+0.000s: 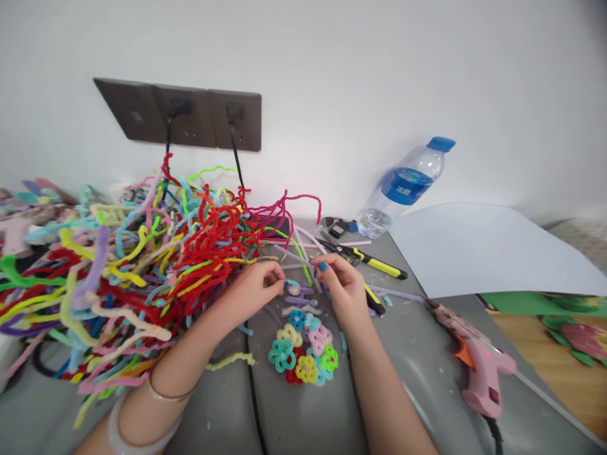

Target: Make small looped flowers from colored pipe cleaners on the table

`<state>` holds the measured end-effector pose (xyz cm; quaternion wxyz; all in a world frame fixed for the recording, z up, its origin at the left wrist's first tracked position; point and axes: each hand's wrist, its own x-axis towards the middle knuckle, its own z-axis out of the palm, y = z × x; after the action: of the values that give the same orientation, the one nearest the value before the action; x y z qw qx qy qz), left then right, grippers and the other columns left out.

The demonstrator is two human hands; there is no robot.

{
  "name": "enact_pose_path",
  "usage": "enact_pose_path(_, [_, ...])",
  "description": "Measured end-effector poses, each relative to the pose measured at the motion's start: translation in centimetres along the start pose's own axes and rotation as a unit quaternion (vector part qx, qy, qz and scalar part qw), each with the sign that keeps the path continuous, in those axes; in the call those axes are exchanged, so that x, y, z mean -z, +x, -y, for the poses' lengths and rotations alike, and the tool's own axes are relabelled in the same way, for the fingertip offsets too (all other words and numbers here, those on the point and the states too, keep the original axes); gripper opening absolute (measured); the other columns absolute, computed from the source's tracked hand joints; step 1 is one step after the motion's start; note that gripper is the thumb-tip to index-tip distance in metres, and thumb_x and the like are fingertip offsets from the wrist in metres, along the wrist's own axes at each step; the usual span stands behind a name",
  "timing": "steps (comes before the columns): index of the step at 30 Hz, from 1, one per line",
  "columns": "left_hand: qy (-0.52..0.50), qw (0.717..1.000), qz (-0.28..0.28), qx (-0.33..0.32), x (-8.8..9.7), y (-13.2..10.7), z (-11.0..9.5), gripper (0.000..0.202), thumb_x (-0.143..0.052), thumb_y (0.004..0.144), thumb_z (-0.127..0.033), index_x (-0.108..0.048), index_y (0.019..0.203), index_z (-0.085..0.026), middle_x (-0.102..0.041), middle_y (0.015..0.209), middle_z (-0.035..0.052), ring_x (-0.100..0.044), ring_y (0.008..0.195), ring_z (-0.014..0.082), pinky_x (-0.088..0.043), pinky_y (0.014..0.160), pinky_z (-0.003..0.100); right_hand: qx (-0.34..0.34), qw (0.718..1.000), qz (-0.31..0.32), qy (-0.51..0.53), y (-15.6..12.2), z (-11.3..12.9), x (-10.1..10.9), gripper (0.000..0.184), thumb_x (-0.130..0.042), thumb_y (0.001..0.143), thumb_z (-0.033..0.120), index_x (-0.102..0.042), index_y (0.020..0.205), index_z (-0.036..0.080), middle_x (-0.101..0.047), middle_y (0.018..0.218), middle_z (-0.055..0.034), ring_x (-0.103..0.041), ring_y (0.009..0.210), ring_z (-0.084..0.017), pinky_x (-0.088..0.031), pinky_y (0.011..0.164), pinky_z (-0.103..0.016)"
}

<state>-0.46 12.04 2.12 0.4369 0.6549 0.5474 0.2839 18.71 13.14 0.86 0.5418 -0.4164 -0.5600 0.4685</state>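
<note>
My left hand point(263, 282) is closed in a pinch at the end of a small pale blue and white curl of pipe cleaner point(293, 288). Facing it, my right hand point(345, 289) pinches a thin lilac pipe cleaner point(293, 254) that points away to the left. Short purple pipe cleaner pieces point(301, 301) lie between the two hands. Just nearer to me sits a cluster of looped pipe cleaner flowers, among them a teal flower point(282, 356), a yellow flower point(306, 369) and a pink flower point(320, 339).
A big tangle of coloured pipe cleaners point(142, 272) fills the left side. Beyond my right hand lie yellow-black pliers point(379, 262) and a tilted water bottle point(403, 186) against the wall. A pink glue gun point(481, 373) and white paper point(488, 253) are at right. A black cable point(253, 392) crosses the grey surface.
</note>
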Motion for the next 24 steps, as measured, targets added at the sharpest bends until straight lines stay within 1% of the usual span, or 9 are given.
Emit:
enact_pose_path(5, [0.021, 1.000, -0.003, -0.020, 0.24, -0.10, -0.45, 0.006, -0.056, 0.079, -0.020, -0.060, 0.076, -0.017, -0.061, 0.070, -0.0010, -0.055, 0.066, 0.0143, -0.040, 0.063, 0.025, 0.002, 1.000, -0.006, 0.008, 0.08, -0.28, 0.07, 0.025, -0.066, 0.087, 0.043, -0.069, 0.083, 0.019, -0.054, 0.065, 0.0022, -0.044, 0.055, -0.011, -0.034, 0.053, -0.025])
enact_pose_path(10, [0.058, 0.998, 0.008, -0.037, 0.42, -0.24, -0.46, 0.008, -0.055, 0.080, -0.018, -0.060, 0.075, -0.017, -0.056, 0.068, -0.0033, -0.048, 0.063, 0.0124, -0.036, 0.062, 0.024, 0.001, 1.000, -0.005, 0.015, 0.04, -0.58, 0.18, 0.025, -0.066, 0.088, 0.043, -0.069, 0.085, 0.019, -0.054, 0.066, 0.0022, -0.043, 0.056, -0.011, -0.033, 0.053, -0.025])
enact_pose_path(14, [0.065, 0.997, -0.003, -0.041, 0.34, -0.22, -0.34, 0.006, -0.057, 0.079, -0.018, -0.060, 0.074, -0.017, -0.057, 0.069, -0.0033, -0.049, 0.064, 0.0123, -0.036, 0.062, 0.023, 0.000, 1.000, 0.000, 0.016, -0.02, -0.57, 0.19, 0.025, -0.065, 0.089, 0.044, -0.068, 0.084, 0.019, -0.054, 0.066, 0.0023, -0.042, 0.055, -0.011, -0.032, 0.052, -0.025])
enact_pose_path(19, [0.071, 0.997, -0.014, -0.038, 0.30, -0.15, -0.47, 0.006, -0.057, 0.078, -0.015, -0.061, 0.073, -0.017, -0.058, 0.068, -0.0030, -0.049, 0.064, 0.0123, -0.035, 0.061, 0.023, 0.004, 1.000, 0.000, 0.019, -0.04, -0.63, 0.19, 0.024, -0.065, 0.089, 0.043, -0.069, 0.087, 0.020, -0.054, 0.067, 0.0024, -0.044, 0.056, -0.011, -0.033, 0.054, -0.025])
enact_pose_path(24, [0.066, 0.997, -0.014, -0.042, 0.33, -0.13, -0.49, 0.006, -0.058, 0.078, -0.016, -0.062, 0.073, -0.017, -0.059, 0.068, -0.0029, -0.048, 0.063, 0.0121, -0.035, 0.061, 0.023, -0.001, 1.000, 0.002, 0.018, -0.04, -0.74, 0.21, 0.024, -0.064, 0.090, 0.043, -0.069, 0.088, 0.019, -0.055, 0.067, 0.0023, -0.044, 0.056, -0.012, -0.033, 0.053, -0.026])
